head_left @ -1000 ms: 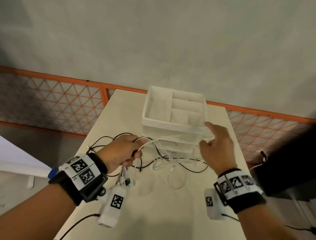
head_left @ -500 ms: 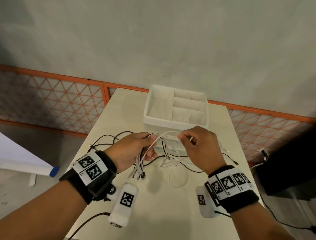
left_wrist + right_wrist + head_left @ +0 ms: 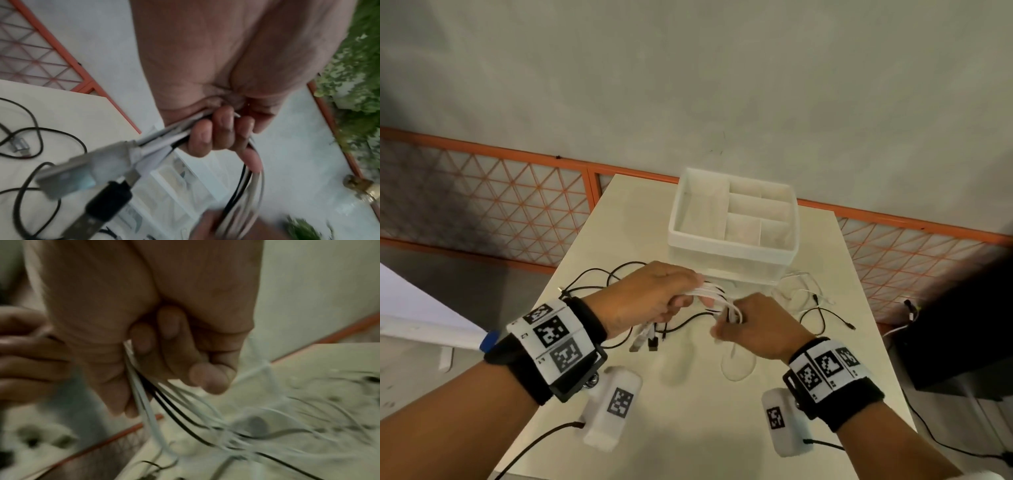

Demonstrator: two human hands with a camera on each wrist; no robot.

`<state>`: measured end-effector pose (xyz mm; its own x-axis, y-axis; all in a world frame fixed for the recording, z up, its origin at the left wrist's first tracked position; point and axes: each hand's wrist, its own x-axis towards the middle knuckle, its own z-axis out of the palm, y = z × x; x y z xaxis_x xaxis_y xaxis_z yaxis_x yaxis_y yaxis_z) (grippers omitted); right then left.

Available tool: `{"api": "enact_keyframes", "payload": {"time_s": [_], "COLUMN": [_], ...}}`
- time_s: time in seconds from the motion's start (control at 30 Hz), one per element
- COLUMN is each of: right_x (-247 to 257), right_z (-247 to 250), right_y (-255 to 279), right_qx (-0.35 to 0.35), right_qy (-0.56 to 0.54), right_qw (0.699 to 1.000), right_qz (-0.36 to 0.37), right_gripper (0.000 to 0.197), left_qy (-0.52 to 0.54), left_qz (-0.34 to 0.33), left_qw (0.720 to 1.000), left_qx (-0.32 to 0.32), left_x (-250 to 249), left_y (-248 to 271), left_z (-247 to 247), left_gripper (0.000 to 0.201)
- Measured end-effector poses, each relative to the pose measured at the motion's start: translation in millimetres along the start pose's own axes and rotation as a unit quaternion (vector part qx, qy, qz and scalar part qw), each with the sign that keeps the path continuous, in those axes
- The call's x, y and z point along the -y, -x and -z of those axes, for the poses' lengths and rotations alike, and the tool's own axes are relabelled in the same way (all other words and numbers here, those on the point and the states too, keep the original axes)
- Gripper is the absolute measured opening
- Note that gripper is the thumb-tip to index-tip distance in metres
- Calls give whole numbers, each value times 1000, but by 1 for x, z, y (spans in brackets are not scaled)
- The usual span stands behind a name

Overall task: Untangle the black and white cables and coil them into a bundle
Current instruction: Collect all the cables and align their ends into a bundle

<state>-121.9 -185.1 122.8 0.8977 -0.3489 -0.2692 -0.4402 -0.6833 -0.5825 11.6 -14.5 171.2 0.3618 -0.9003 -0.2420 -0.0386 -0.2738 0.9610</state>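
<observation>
A: Where were the cables?

B: Mid-frame in the head view, above the cream table (image 3: pixel 688 428). The left hand (image 3: pixel 650 298) had its fingers curled round a bunch of white cables (image 3: pixel 710 294) and black cables (image 3: pixel 681 323); in the left wrist view those fingers (image 3: pixel 222 128) were wrapped tight on the strands, and the plugs (image 3: pixel 86 170) stuck out toward the lower left of that frame, blurred.

A: And the other hand?

B: The right hand (image 3: pixel 753 329) sat just right of it, clamped on the same strands. In the right wrist view its fingers (image 3: pixel 170 340) were folded over white and black lines that fanned out toward the lower right.

A: Was everything lifted?

B: No. Black loops (image 3: pixel 602 274) lay on the table left of the left hand, and more slack (image 3: pixel 822 308), white and black, lay at the right.

A: Anything behind?

B: A white divided organiser box (image 3: pixel 732 250) stood at the table's far end, just above the hands in the frame.
</observation>
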Motion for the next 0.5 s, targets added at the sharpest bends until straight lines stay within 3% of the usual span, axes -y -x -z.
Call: {"api": "enact_keyframes", "payload": {"time_s": [0.07,0.1,0.17,0.23,0.27,0.3,0.33,0.4,0.43,0.5], "right_x": [-33,-47,-65,-68,-67,-68,-72,-76,-74,-57], "right_z": [2,4,7,4,1,-3,-9,-19,-20,-21], "right_y": [-3,-3,-1,1,0,-1,-3,-3,-3,-2], "right_qx": [21,-8,-165,-343,-373,-350,-277,-66,0,16], "right_qy": [46,57,92,89,87,85,89,118,126,126], "right_qw": [994,991,972,930,920,929,949,969,968,978], "right_qz": [-95,-122,-139,-97,-82,-88,-121,-205,-217,-163], "right_gripper": [34,34,25,10,5,12,23,55,68,78], "left_qy": [-29,-69,-183,-265,-278,-283,-296,-320,-328,-344], "left_qz": [8,19,53,80,88,93,95,88,80,65], "left_qw": [1000,997,982,961,956,954,949,941,939,935], "left_qx": [-6,-3,15,3,-15,-33,-49,-65,-63,-49], "left_x": [2,6,18,37,47,57,65,75,77,79], "left_y": [5,7,8,4,1,-3,-6,-10,-11,-13], "left_z": [14,20,23,18,16,13,11,6,4,-2], "left_gripper": [37,37,40,47,49,47,39,28,28,27]}}
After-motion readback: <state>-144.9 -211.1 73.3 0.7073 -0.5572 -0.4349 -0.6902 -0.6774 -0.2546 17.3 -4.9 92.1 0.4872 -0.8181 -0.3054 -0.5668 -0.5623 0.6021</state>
